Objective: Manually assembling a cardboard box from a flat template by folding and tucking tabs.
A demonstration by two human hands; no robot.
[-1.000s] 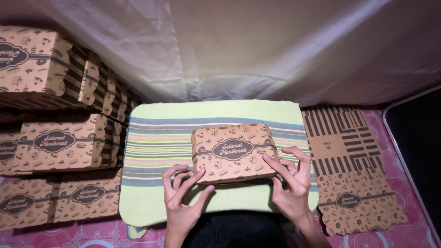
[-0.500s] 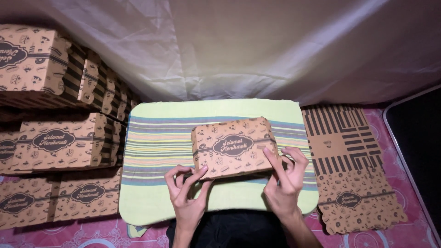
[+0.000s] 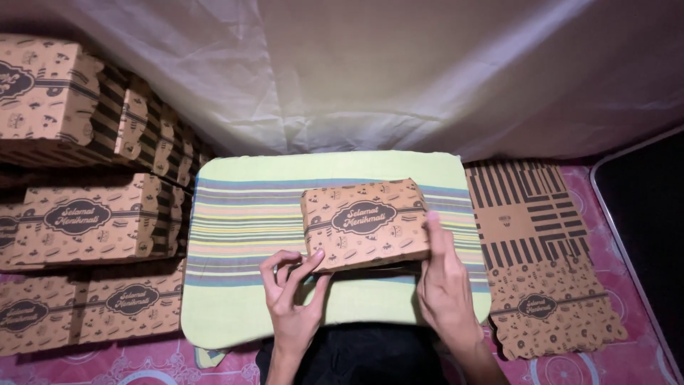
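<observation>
A folded brown cardboard box [image 3: 365, 222] with a dark oval label and small printed drawings rests on a small table covered by a striped yellow-green cloth [image 3: 242, 214]. My left hand [image 3: 291, 294] pinches the box's near left corner with thumb and fingers. My right hand [image 3: 445, 285] presses flat against the box's right side, fingers pointing away from me. The box's near edge is tilted up a little off the cloth.
Stacks of finished brown boxes [image 3: 85, 221] fill the left side, with more behind [image 3: 64, 100] and in front [image 3: 107, 303]. A pile of flat unfolded box blanks [image 3: 534, 242] lies at the right on a pink patterned mat [image 3: 627, 285]. A white sheet [image 3: 399, 71] hangs behind.
The box has been raised and shifted slightly away from me. My right hand went from curled at the near right corner to flat along the right side. My left hand closed on the left corner.
</observation>
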